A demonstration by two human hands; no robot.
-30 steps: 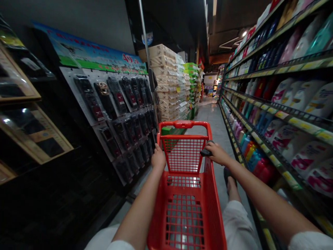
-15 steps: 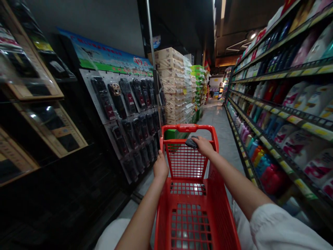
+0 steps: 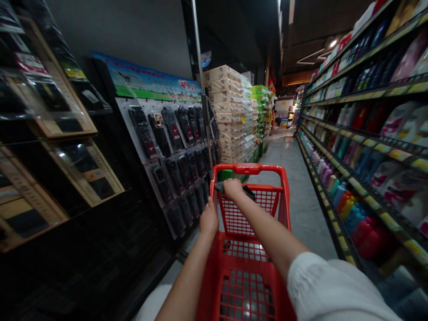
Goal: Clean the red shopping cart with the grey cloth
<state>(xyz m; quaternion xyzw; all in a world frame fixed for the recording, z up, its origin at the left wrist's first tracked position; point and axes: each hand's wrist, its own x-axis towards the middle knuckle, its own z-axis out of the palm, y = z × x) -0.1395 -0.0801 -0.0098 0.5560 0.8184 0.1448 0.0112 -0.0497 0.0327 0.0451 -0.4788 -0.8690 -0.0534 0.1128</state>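
Observation:
A red plastic shopping cart (image 3: pixel 251 249) stands in front of me in a shop aisle, its basket empty. My left hand (image 3: pixel 209 219) is closed on the cart's left rim. My right hand (image 3: pixel 232 188) reaches across to the cart's far left corner and is closed on a dark cloth (image 3: pixel 248 192), which lies against the top of the red mesh front.
On the left hangs a pegboard of dark packaged items (image 3: pixel 177 151) with a metal pole (image 3: pixel 203 98) beside it. Stacked cartons (image 3: pixel 230 111) stand further on. Shelves of bottles and refill pouches (image 3: pixel 368 133) line the right. The grey floor (image 3: pixel 294 178) runs ahead.
My right hand has carried the dark cloth from the cart's right rim across its front edge to the left corner. The cart has rolled forward along the aisle.

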